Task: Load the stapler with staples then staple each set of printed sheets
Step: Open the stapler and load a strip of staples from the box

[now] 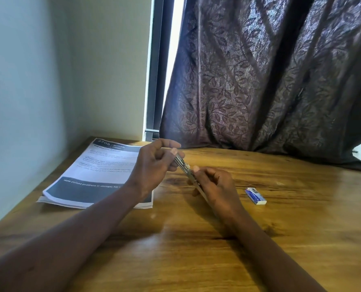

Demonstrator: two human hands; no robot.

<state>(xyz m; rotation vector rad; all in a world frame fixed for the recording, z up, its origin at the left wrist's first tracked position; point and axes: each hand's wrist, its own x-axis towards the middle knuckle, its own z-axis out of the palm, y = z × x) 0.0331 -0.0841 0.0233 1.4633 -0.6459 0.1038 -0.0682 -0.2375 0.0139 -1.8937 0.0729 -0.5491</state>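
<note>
Together, the left hand (154, 160) and right hand (212, 183) pinch a metal stapler (185, 168), fingers curled closed on it; the printed sheets (95, 175) read "2705".

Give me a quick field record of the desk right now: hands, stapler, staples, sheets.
left hand: pinching the far end of the stapler
right hand: gripping the near end of the stapler
stapler: metal, held above the table between both hands, tilted; whether it is loaded cannot be told
staple box: small, blue and white, lying on the table to the right of the hands
printed sheets: stacked at the left of the table, partly under the left forearm
table: wooden
</note>
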